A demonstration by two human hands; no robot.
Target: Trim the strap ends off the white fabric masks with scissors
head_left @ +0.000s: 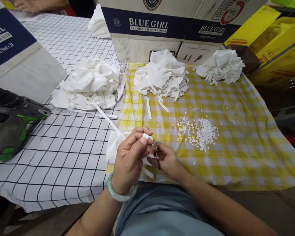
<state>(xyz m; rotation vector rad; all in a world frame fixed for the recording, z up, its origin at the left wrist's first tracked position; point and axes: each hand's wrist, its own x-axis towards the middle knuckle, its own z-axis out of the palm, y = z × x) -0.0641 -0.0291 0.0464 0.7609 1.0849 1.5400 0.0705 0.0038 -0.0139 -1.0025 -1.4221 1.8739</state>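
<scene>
My left hand (pixel 132 154), with a pale green bangle at the wrist, pinches a bit of white cloth (pixel 147 136) between thumb and fingers. The cloth belongs to a white fabric piece with straps (pixel 113 147) that hangs behind and below that hand. My right hand (pixel 168 160) grips a small metal hand tool with dark handles (pixel 157 157); its head is right by the left fingertips. Whether it is pliers or snips I cannot tell. Farther right, a heap of tiny white pieces (pixel 204 132) is scattered over the yellow checked cloth (pixel 236 157).
White fabric heaps lie at the left (pixel 93 78), middle (pixel 162 73) and right (pixel 222 65), straps trailing. Beer cartons stand behind (pixel 147 42) and at left (pixel 44 59). A grey-green power tool (pixel 12 124) juts in from the left. Yellow packages (pixel 280 49) are at right; another person's arm (pixel 41 5) shows top left.
</scene>
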